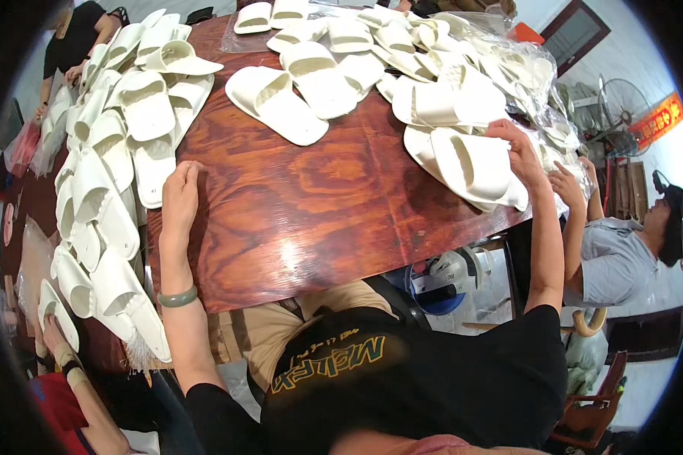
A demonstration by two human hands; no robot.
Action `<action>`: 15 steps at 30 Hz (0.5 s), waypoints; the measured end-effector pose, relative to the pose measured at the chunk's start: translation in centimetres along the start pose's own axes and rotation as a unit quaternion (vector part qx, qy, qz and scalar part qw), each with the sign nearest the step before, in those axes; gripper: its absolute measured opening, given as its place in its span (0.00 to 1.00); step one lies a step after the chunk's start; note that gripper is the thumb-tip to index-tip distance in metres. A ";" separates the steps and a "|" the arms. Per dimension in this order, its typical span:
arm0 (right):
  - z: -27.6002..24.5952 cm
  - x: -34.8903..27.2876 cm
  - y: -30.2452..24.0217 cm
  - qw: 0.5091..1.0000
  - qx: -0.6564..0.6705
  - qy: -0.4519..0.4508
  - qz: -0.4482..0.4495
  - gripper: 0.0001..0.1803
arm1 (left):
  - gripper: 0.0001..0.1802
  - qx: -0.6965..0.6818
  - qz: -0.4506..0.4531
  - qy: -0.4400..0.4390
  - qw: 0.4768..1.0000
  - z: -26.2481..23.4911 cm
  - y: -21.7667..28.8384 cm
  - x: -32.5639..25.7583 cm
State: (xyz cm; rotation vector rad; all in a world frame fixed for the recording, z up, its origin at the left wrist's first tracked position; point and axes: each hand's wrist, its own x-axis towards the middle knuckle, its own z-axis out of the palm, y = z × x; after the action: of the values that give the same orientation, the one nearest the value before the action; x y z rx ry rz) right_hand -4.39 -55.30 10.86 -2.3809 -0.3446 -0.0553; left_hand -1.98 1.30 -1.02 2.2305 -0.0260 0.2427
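Two bare hands are extended over a glossy red-brown wooden surface (303,220). The left hand (179,197) rests at the left part of the surface, just beside a long pile of white slippers (110,205); its fingers are close together and bent, nothing is seen in them, and how far they are closed cannot be told. The right hand (525,158) is at the right, its fingers bent over the far right edge of a white slipper (478,167), touching it; whether they grip it cannot be told. That slipper lies uppermost on others near the right edge. Further white slippers (277,106) lie across the far side, some among clear plastic bags (535,64). A green bangle (177,296) encircles the left wrist. At right, a co-worker in a grey shirt (618,262) reaches toward the bagged slippers.
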 end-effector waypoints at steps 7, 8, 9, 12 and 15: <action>7.0 6.2 0.3 0.975 -0.181 -0.123 -0.050 0.14 | 0.14 0.054 0.054 0.042 0.996 1.0 -1.3 0.5; 8.5 6.6 0.4 0.950 -0.269 -0.094 -0.132 0.15 | 0.14 0.063 0.057 0.038 0.996 1.2 -1.0 0.6; 9.3 6.8 0.5 0.952 -0.270 -0.070 -0.122 0.15 | 0.14 0.074 0.068 0.034 0.994 1.6 -1.3 0.8; 10.6 6.5 -1.6 0.965 -0.242 -0.050 -0.093 0.14 | 0.13 0.092 0.082 0.049 0.991 1.7 -1.7 0.3; 10.8 3.0 -7.0 0.978 -0.186 -0.019 -0.089 0.11 | 0.14 0.137 0.051 0.047 0.988 1.2 -0.7 -0.3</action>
State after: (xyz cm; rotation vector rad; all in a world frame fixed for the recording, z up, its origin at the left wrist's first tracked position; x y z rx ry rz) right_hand -3.92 -42.48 7.88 -2.7164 -0.6113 -0.1702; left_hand -2.04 0.78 -2.35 2.4915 -0.0600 0.4288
